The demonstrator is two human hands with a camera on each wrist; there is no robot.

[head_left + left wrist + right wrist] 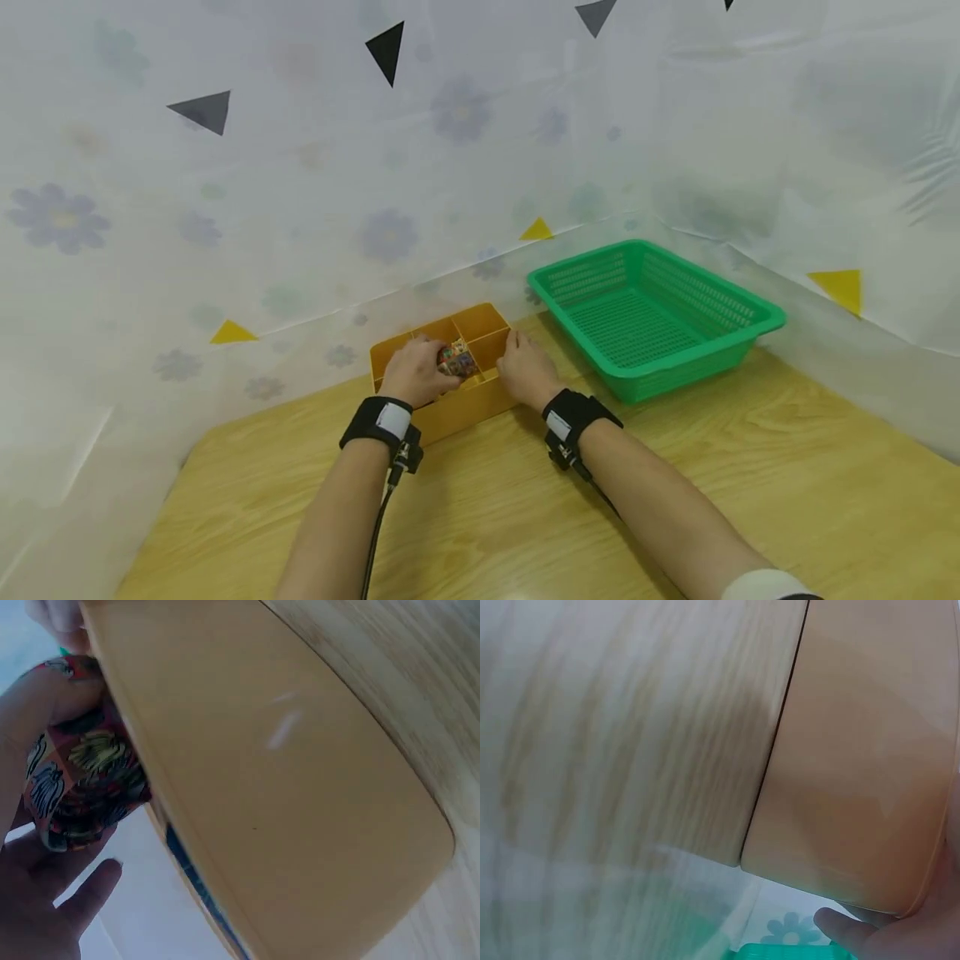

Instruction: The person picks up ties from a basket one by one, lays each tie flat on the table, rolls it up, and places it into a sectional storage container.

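While the left hand [415, 372] grips a colourful patterned cube [456, 360] over the orange plastic divided box [480, 400], the right hand [527, 369] should steady its rim, fingers curled there.

wooden table [750, 492] — yellow divided box [480, 402] | green basket [675, 367]

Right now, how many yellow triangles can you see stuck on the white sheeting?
3: one at the left, one behind the green basket, one at the right. Others may lie outside the view.
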